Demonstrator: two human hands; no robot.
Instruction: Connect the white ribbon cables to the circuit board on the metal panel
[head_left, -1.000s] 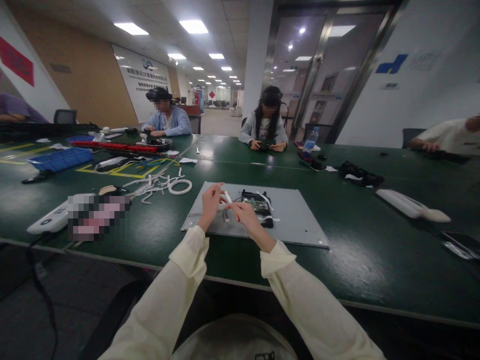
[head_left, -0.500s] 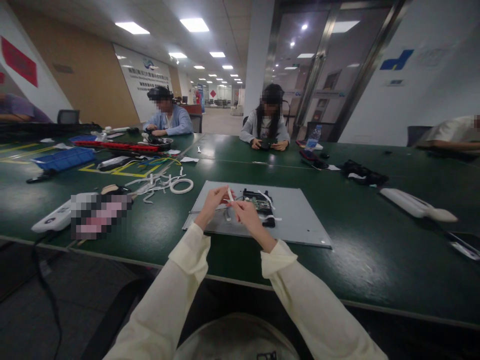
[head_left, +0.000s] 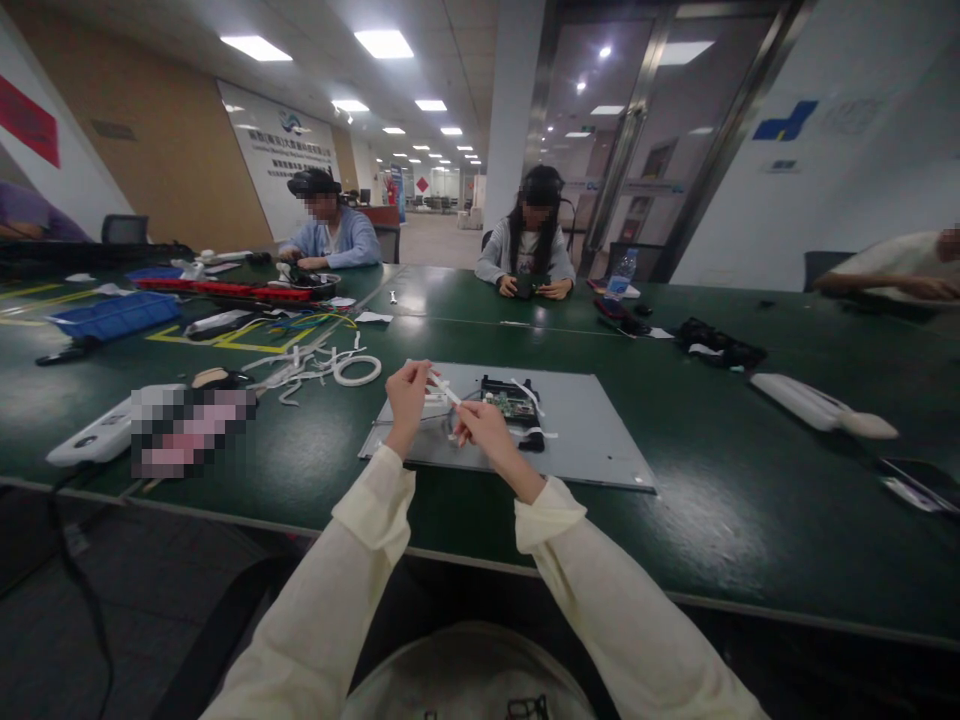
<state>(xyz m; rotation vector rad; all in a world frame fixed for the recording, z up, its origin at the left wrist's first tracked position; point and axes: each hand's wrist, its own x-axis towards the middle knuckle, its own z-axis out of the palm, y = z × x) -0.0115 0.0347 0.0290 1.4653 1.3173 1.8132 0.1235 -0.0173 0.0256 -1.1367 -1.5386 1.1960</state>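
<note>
Between my two hands a short strip of white tape [head_left: 445,388] is stretched at a slant above a grey panel [head_left: 592,430]. My left hand [head_left: 407,402] pinches its upper left end, and the fingers of my right hand [head_left: 487,434] are closed on the lower right end. Just beyond my right hand, a black frame with a green circuit board [head_left: 502,404] lies on the panel. White strips [head_left: 546,435] are stuck on this frame. A thin cable runs over the panel below my hands, partly hidden by them.
Left of the panel lie a white tape roll [head_left: 358,371] and a heap of loose white strips [head_left: 300,370]. A blue tray [head_left: 116,316] stands farther left. White handheld tools lie at both sides, one at the right [head_left: 799,400]. Other people sit around the green table [head_left: 720,520].
My hands have moved apart, the left one outward to the left. The strip, upright and bunched near my fingertips before, now spans the gap between them.
</note>
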